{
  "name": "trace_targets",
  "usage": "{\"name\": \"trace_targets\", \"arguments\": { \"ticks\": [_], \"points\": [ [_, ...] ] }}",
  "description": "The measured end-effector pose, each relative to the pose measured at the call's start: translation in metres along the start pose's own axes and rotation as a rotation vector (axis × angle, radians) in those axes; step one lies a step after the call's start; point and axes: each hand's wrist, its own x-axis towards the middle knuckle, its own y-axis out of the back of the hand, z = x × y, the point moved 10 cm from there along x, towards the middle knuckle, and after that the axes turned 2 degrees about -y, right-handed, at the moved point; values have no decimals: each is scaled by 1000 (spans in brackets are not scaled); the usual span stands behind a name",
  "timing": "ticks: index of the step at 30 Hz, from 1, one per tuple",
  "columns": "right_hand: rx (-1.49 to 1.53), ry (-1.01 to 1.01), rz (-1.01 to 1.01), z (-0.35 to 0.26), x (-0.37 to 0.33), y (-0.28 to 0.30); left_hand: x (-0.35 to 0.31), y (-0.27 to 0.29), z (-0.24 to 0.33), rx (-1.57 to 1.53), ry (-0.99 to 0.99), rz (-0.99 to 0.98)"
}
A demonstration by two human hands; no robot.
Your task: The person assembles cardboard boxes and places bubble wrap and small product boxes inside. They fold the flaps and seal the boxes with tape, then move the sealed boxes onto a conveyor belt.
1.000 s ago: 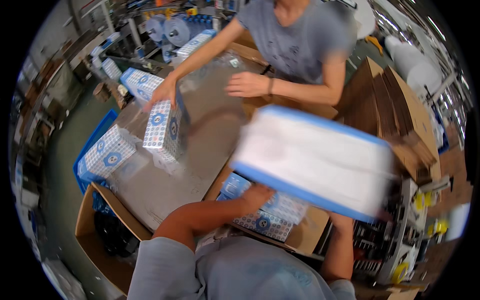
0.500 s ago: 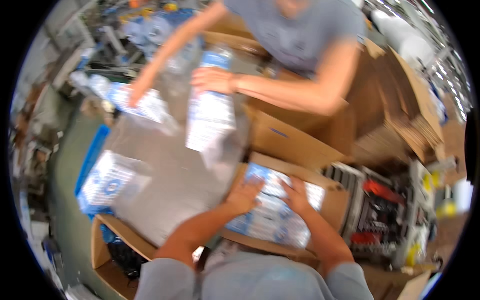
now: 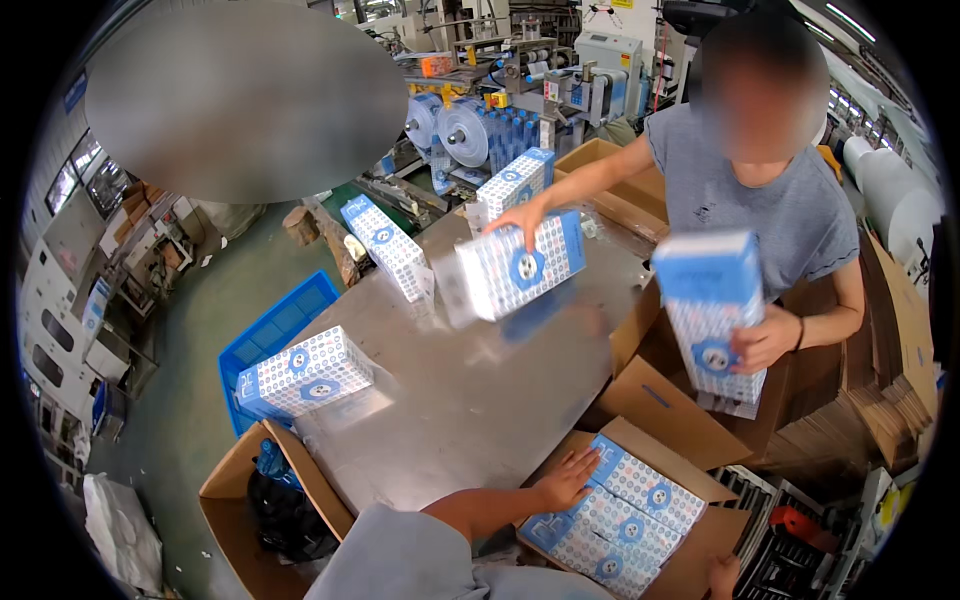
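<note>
A cardboard carton (image 3: 722,528) in front of me holds several white-and-blue printed packs (image 3: 640,515), laid side by side. My left hand (image 3: 568,480) rests on the packs near the carton's left side, palm down, fingers stretched out, gripping nothing. My right hand (image 3: 722,575) is beside the carton's right flap at the lower edge; only part of it shows, and its grip is unclear. Across the table a co-worker holds one upright pack (image 3: 708,310) over another open carton (image 3: 660,400) and has a hand on a tilted pack (image 3: 530,265).
More packs stand or lie on the metal table (image 3: 430,425), one at its left edge (image 3: 308,378). A blue crate (image 3: 275,330) and a carton with black bags (image 3: 225,500) are at the left. Flattened cartons (image 3: 850,430) are stacked right; machines with film rolls (image 3: 465,135) stand behind.
My view has lifted and turned. My right hand has left the packs for the carton's right side. The co-worker has raised one pack over the other carton and tilted another on the table.
</note>
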Motion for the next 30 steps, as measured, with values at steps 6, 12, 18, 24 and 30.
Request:
{"name": "trace_targets", "arguments": {
  "ticks": [6, 12, 18, 24, 30],
  "points": [
    [-439, 252, 309, 189, 122, 225, 56, -65, 64, -176, 294, 51],
    [-693, 126, -71, 10, 79, 73, 61, -69, 137, -712, 517, -4],
    [-748, 247, -394, -17, 77, 26, 47, -153, 349, -49, -260, -1075],
    [-727, 539, -348, -103, 90, 64, 139, -157, 222, 171, 98, -113],
    [-240, 928, 611, -245, 45, 129, 99, -228, 171, -663, 429, -323]
  ]
}}
